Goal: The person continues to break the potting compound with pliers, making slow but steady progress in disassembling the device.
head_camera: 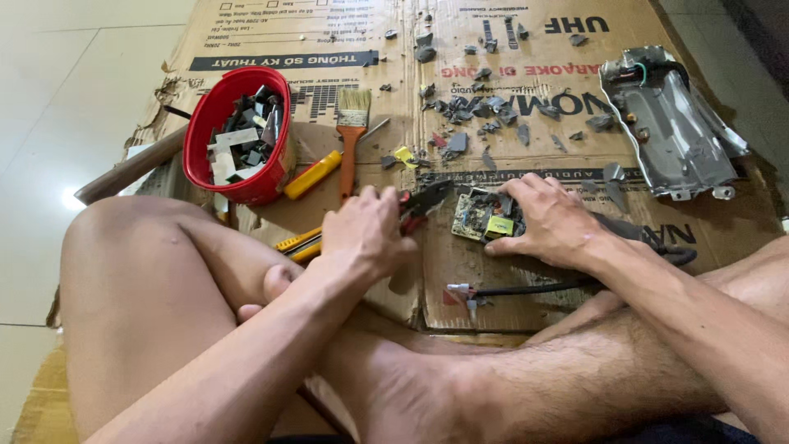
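much seems already broken down: grey fragments (472, 111) are strewn over the cardboard (575, 49) and a red bowl (238, 136) is filled with pieces, while a small circuit board (485, 218) is yet unstripped. the board is pinned flat under the right hand (551, 222); red-handled pliers (419, 201) are clasped in the closed left hand (366, 234), jaws at the board's edge.

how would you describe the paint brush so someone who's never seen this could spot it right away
Start at the flattened cardboard sheet on the floor and find the red bowl of scraps at its left side. Just right of that bowl lies the paint brush, bristles pointing away from the person. Its orange handle and pale bristles set it apart from the yellow cutter beside it.
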